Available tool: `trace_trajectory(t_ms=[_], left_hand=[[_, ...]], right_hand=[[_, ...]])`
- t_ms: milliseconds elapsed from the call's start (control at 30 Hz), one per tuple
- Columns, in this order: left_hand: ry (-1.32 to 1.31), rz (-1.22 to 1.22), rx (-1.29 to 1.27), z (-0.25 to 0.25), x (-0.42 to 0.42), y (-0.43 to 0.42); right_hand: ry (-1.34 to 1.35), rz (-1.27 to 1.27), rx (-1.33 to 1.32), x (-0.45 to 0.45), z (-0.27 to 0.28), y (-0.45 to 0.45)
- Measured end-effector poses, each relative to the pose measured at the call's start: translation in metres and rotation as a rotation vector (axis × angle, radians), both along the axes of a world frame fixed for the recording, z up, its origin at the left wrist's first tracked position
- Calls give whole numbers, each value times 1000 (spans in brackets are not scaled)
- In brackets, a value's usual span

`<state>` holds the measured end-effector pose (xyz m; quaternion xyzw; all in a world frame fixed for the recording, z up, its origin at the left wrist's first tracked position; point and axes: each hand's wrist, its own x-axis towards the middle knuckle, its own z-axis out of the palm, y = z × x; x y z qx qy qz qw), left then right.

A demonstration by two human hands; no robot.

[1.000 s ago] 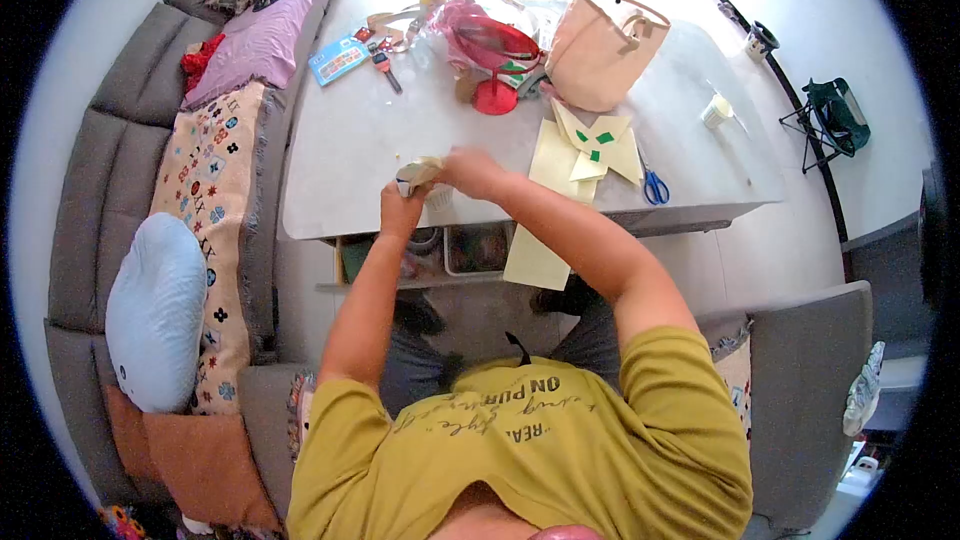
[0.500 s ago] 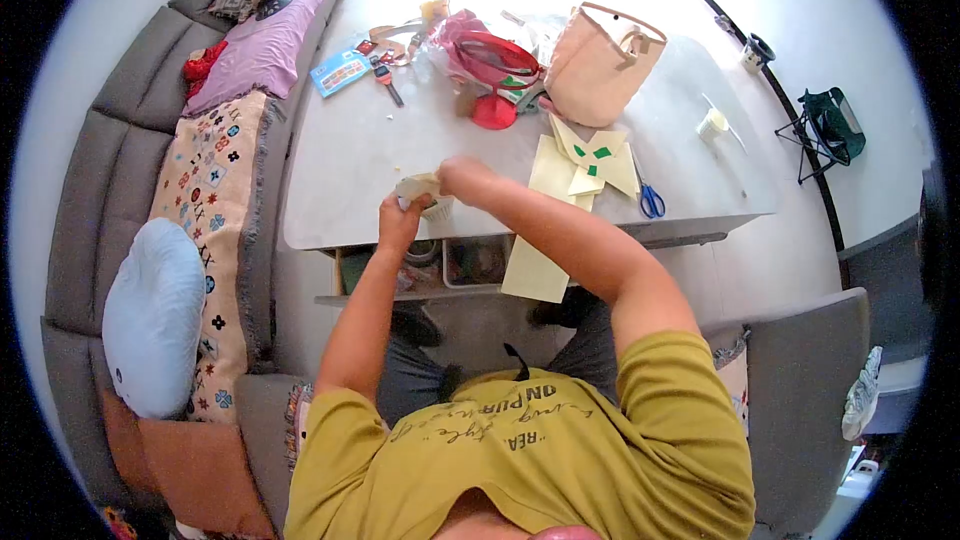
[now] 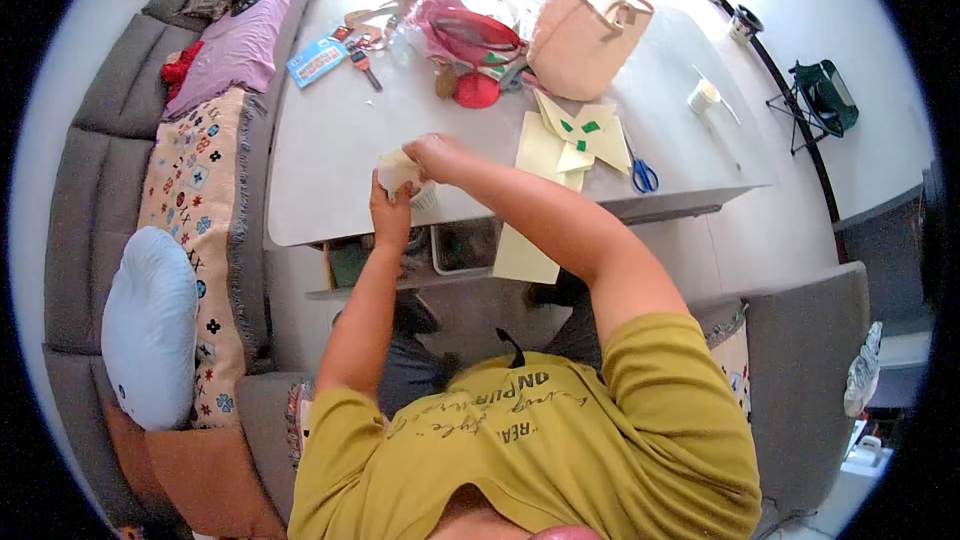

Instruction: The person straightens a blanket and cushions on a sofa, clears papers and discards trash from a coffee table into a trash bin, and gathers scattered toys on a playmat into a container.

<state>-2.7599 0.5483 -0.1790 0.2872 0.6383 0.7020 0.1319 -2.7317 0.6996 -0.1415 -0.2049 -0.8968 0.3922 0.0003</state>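
At the far-left part of the tabletop [image 3: 320,155], a blue packet [image 3: 318,64] is laid flat, with a dark gadget [image 3: 366,68] just beside it. Nearer the near-left corner, above the near edge, a pale piece [image 3: 394,176] (paper or a thin wrapper, it cannot be told which) is held up, spread between the two hands. Its lower left part is pinched by the left hand [image 3: 391,208], whose grip is nearly closed, the thumb raised at its side. Its upper right edge is met by the right hand [image 3: 436,156]; that grip is curled in and seems closed on the edge, though the fingertips are hidden. By this spread, both hands appear to be engaged on the one piece. Just below the right hand, a ribbed cup [image 3: 425,201] is stood, partly covered. Farther right, a red stand [image 3: 476,91] is set near the tote [image 3: 590,45]. Pale sheets [image 3: 537,150] are overlapped toward the near edge (one is hung over it), and blue scissors [image 3: 644,177] are left beside them, untouched by either hand.
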Motion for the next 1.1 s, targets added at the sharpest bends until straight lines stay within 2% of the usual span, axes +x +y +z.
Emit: trace_trajectory(t_ms=[33,100,167,300,367,433,567,667,767,833,867,900,933,967,1000,1100], left_hand=[[-7,-41,-12,-3,-5,0],[-16,-113,-29,-5,-14,0],[-13,-144,-56,-2,-13,-2],[13,-157,-88,-10,-21,-1],[-3,-166,-114,2,-15,-3],[-69,-178,-137,15,-7,-2],[271,-114,-299,1,-3,0],[403,-14,-355,2,3,1],[410,0,-362,-13,-5,1],[336,33,-393,-12,-8,0],[296,52,-409,-13,-9,1],[347,88,-374,-20,-13,5],[402,120,-343,-32,-18,10],[460,148,-313,-40,-20,10],[384,114,-377,-24,-14,10],[351,159,-420,-24,-12,12]], right_hand=[[-22,-121,-206,1,3,-1],[14,124,255,-3,-8,6],[-147,329,550,-13,-2,6],[-244,336,509,-24,0,4],[-243,318,499,-25,-4,3],[-219,227,490,-26,-8,1],[-90,17,536,-25,-13,-16],[-57,-139,354,-15,-16,-11],[488,-212,168,36,-42,-8],[691,-479,87,104,-22,-13],[849,-607,-4,136,-45,-3],[881,-789,151,172,-60,4],[603,-965,435,211,-83,13],[526,-1164,421,237,-104,12],[399,-1233,294,255,-117,9],[429,-1142,-522,262,-129,8]])
